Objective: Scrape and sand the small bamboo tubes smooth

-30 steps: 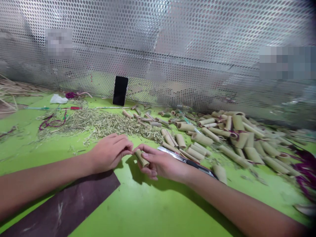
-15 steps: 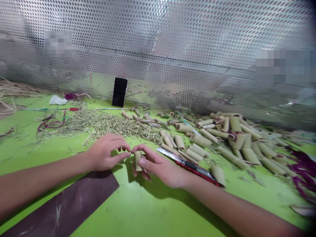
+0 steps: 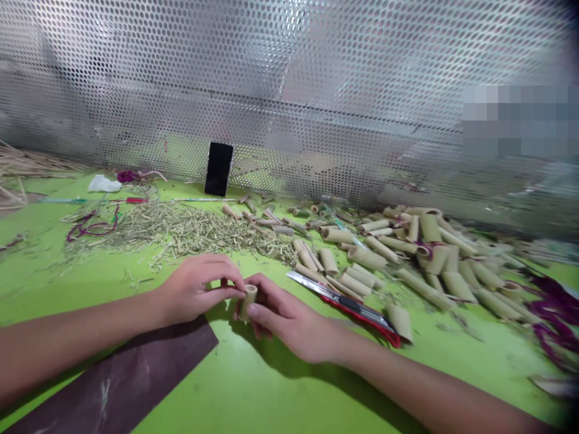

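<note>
Between the thumb and fingers of my right hand (image 3: 294,313) is a short, pale bamboo tube (image 3: 250,294), held nearly upright with its hollow end facing up. My left hand (image 3: 203,288) comes in from the left, thumb and index finger pinched together at the tube's rim. Whether those fingertips grip the rim or some tiny bit beside it is hidden. Just right of my right hand lies a red and black utility knife (image 3: 350,304) with its blade out. A dark brown sheet (image 3: 136,380) lies under my left forearm.
Many cut bamboo tubes (image 3: 459,284) are heaped at the right, near purple cord (image 3: 558,307). Plant shavings (image 3: 194,232) spread behind my hands. A phone (image 3: 219,169) leans against the perforated metal screen (image 3: 271,78) at the back. White tissue (image 3: 104,183) lies at the left.
The bamboo tube has tipped so its open end now shows. My left hand has moved right, bringing its fingertips to the rim. My right hand has lowered slightly.
</note>
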### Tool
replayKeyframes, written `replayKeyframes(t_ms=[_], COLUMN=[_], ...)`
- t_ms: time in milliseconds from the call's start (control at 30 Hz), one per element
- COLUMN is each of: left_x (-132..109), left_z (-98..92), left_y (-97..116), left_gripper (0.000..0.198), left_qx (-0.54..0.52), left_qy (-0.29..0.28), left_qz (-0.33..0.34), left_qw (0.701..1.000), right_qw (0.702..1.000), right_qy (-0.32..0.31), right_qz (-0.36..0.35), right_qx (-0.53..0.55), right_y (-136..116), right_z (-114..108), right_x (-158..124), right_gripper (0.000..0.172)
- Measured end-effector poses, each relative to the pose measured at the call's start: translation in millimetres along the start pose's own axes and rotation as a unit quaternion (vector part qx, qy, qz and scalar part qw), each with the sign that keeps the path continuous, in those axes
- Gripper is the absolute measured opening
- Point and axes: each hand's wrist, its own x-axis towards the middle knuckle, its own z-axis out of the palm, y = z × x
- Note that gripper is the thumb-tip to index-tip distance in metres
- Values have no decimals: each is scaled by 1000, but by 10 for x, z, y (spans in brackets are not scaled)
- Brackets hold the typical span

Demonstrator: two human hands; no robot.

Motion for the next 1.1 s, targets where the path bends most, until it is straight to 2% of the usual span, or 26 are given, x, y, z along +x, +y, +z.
replayKeyframes(t_ms=[400,567,833,1000,1100], left_x=[-21,-10,25,43,41], left_z=[0,-2,-1,-20,-24], left_y=[-53,-42,-31,-31,-33], left_gripper=[23,23,25,20,20], left_qx=[34,29,12,21,30], left_qy=[1,2,-55,-121,-124], left_qz=[33,22,-35,-47,-48], left_qw=[999,999,998,991,991], right_qw=[1000,999,998,999,999], right_qy=[-5,-8,-15,-8,-6], right_qz=[-7,-10,6,10,8], right_qx=[24,33,55,39,44], right_y=[36,38,45,32,29], right_z=[-3,9,38,44,37], right_x=[24,28,34,38,48], right_gripper=[41,42,47,42,41])
